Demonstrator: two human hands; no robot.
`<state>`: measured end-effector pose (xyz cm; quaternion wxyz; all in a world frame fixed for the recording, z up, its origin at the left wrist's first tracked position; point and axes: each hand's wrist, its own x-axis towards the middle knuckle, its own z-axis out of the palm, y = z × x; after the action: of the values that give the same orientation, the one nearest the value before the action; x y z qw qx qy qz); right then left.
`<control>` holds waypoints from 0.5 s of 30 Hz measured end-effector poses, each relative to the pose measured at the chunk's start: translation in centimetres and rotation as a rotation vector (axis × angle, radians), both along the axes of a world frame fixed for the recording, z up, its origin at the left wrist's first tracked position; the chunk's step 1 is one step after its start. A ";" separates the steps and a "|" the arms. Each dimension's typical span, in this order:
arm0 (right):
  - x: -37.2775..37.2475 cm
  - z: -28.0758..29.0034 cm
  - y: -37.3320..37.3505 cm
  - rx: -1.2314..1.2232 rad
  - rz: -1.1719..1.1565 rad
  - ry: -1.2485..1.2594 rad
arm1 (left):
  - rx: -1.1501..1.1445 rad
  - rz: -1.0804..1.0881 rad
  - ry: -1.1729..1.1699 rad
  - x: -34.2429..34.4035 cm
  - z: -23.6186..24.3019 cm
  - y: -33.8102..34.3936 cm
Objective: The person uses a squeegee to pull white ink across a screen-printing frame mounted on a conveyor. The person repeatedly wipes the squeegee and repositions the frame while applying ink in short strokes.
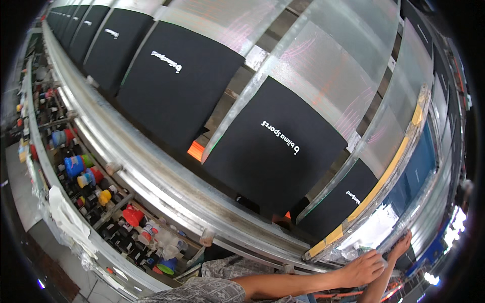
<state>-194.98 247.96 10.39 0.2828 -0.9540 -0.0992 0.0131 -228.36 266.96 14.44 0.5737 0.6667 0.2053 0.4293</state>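
At the lower right, a screen-printing frame (376, 184) with a yellow-taped side lies tilted over the boards. Its mesh (417, 171) is blue, with a bright white patch (376, 227) toward the near end. My left hand (359, 270) is at that near end, its fingers curled round something greyish that I cannot make out. Just beyond it, my right hand (400, 246) is closed beside the frame's far long edge; what it grips is hidden. Beside the frame lies a black fabric piece (328, 207) with a small white print, partly under the taped side.
More black fabric pieces (275, 151) with white prints lie in a row on sloped, shiny boards (333, 65). A metal rail (146, 156) runs along their lower ends. At left, a low rack (113, 209) holds several coloured tubs (76, 165) and dark bottles. White sheeting (68, 212) hangs over its edge.
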 end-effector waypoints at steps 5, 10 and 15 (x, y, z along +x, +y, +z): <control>-2.2 1.3 0.9 0.009 -0.091 0.102 | -0.065 0.001 -0.001 -0.6 -0.2 1.4; -3.5 1.1 2.3 0.038 -0.077 0.020 | -0.052 -0.041 0.014 -1.2 -0.6 1.4; -2.8 1.0 2.1 0.011 -0.091 0.022 | -0.055 -0.018 0.128 -0.9 -0.4 -1.0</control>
<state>-197.76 250.04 11.41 0.2896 -0.9557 -0.0524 0.0101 -229.27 265.98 14.02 0.5815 0.6784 0.2472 0.3749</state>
